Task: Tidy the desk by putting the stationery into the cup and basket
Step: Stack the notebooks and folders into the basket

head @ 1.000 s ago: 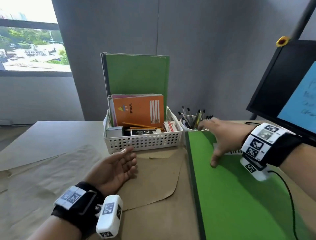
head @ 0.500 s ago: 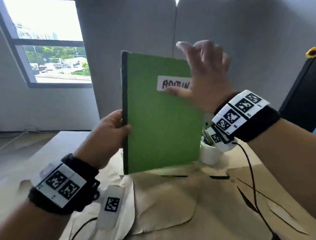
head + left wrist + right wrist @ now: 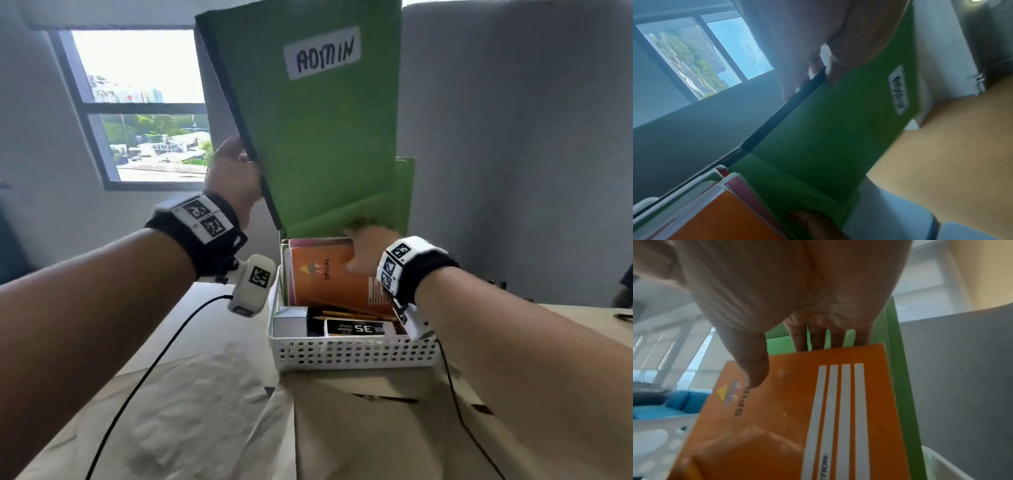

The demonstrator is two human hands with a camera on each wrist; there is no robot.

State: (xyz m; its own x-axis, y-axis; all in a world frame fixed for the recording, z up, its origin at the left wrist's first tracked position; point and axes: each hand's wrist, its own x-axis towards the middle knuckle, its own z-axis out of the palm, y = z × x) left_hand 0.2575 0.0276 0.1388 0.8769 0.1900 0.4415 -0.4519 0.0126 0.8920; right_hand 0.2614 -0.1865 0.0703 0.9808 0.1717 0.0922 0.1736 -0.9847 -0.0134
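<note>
We hold the green ADMIN folder (image 3: 318, 137) upright over the back of the white perforated basket (image 3: 352, 353), its lower edge down behind the notebooks, tilted w/ the top leaning left. Our left hand (image 3: 233, 178) grips the folder by its dark spine edge, thumb on the front cover, fingers wrapped behind (left wrist view confirms). Our right hand (image 3: 368, 250) clamps the top edge of the orange SPIRAL notebook (image 3: 329, 277): thumb on the front cover, four fingers (image 3: 819, 339) tucked behind it, btwn notebook and green folder. A 2nd green folder (image 3: 406, 192) stands at the basket's back, partly hidden. Basket front compartment holds a small grey box (image 3: 290, 322), a black-and-white "35" box (image 3: 356, 329) and yellow pencils (image 3: 342, 314), lying flat. Basket sits on the desk (image 3: 205, 394), covered w/ brown paper. Window (image 3: 144, 106) at left rear.
</note>
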